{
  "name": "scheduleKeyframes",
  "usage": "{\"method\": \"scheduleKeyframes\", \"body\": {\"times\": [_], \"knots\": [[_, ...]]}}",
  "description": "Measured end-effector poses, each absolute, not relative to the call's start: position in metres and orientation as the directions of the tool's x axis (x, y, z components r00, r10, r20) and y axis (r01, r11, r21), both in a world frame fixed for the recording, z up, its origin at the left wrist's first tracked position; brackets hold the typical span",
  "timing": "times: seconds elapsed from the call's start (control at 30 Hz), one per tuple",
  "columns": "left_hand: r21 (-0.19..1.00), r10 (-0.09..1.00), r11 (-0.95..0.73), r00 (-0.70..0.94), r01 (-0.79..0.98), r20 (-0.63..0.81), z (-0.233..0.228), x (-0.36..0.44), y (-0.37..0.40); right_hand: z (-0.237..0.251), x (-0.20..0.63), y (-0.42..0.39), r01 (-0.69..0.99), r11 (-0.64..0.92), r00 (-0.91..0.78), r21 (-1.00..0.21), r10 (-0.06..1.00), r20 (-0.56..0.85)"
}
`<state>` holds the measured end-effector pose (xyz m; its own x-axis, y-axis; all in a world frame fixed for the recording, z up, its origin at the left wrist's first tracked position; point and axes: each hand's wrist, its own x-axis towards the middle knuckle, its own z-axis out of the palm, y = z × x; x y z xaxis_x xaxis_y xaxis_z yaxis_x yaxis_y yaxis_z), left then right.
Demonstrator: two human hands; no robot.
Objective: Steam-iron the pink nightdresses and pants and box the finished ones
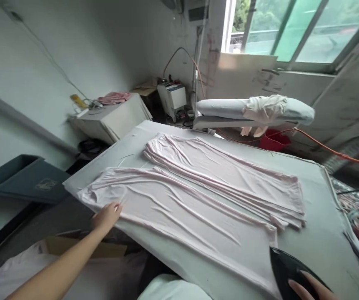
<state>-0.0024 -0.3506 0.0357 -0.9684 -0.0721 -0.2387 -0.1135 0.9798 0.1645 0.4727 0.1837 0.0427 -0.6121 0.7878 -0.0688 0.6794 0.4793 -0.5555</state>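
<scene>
Left hand: the left hand [106, 216] reaches out to the near left edge of the pink garment [192, 196], fingers [116, 207] lightly spread and resting flat on the cloth.
Right hand: the right hand [310, 287] lies on top of a black iron [292, 273] at the bottom right corner; only part of the hand shows, fingers laid over the iron's top.
Garment: pale pink, wrinkled, spread flat across the padded table [320, 233], its two long leg-like parts side by side.
Iron: sits at the garment's near right end, on the table.
Writing: a pale mark on the dark bin [26, 179] at left, too small to read.
Behind: a sleeve board [254, 110] with bunched cloth, an orange hose [332, 151], a white machine [172, 96].
</scene>
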Motion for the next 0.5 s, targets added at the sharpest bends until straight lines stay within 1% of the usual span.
{"method": "scheduleKeyframes", "body": {"times": [0.07,0.1,0.17,0.23,0.3,0.33,0.4,0.47,0.5], "knots": [[0.302,0.045,0.953,-0.967,-0.035,-0.252,0.048,-0.032,-0.336,0.036,0.429,0.168,0.671,0.492,-0.657,-0.555,0.741,-0.138],[0.350,0.088,0.937,-0.966,-0.003,-0.244,0.051,-0.048,-0.321,0.034,0.405,0.165,0.672,0.496,-0.664,-0.549,0.732,-0.152],[0.387,0.132,0.921,-0.971,0.047,-0.197,0.050,-0.083,-0.284,0.036,0.358,0.168,0.685,0.508,-0.655,-0.522,0.743,-0.138],[0.392,0.162,0.916,-0.974,0.090,-0.157,0.043,-0.117,-0.251,0.046,0.317,0.183,0.722,0.500,-0.610,-0.478,0.787,-0.098],[0.403,0.222,0.904,-0.962,0.142,-0.161,0.036,-0.149,-0.231,0.062,0.287,0.195,0.765,0.480,-0.552,-0.430,0.832,-0.053],[0.424,0.277,0.888,-0.944,0.181,-0.178,0.032,-0.164,-0.227,0.070,0.275,0.196,0.782,0.469,-0.532,-0.409,0.845,-0.047],[0.496,0.418,0.825,-0.883,0.272,-0.211,0.026,-0.193,-0.226,0.082,0.258,0.180,0.801,0.467,-0.529,-0.375,0.845,-0.080],[0.580,0.542,0.738,-0.815,0.346,-0.204,0.019,-0.216,-0.229,0.086,0.240,0.141,0.784,0.503,-0.581,-0.364,0.801,-0.144],[0.612,0.581,0.701,-0.791,0.367,-0.191,0.014,-0.225,-0.230,0.084,0.229,0.114,0.764,0.527,-0.617,-0.373,0.766,-0.183]]}}
